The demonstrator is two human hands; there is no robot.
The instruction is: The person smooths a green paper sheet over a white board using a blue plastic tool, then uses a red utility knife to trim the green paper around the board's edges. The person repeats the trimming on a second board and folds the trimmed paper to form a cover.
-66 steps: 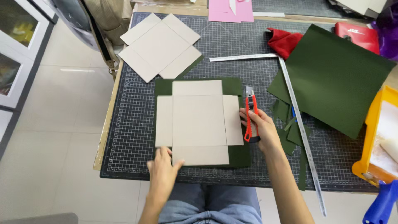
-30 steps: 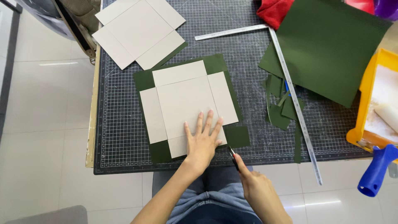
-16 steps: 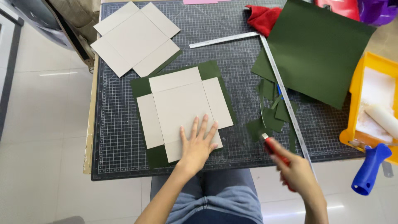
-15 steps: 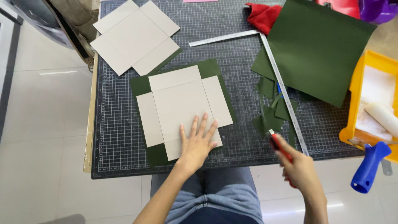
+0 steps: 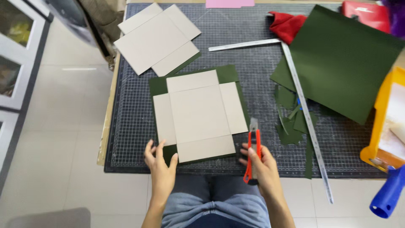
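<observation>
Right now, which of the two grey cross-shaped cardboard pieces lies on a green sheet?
The nearer cardboard cross, between the left hand and right hand. It lies on green paper; the far cross rests on the cutting mat.

A cross-shaped grey cardboard panel (image 5: 199, 115) lies flat on a dark green paper sheet (image 5: 159, 85), whose corners show at the panel's notches, both resting near the front edge of the cutting mat. A red utility knife (image 5: 252, 152) stands nearly upright just right of the panel's lower right corner, its metal blade tip pointing away from the person
</observation>
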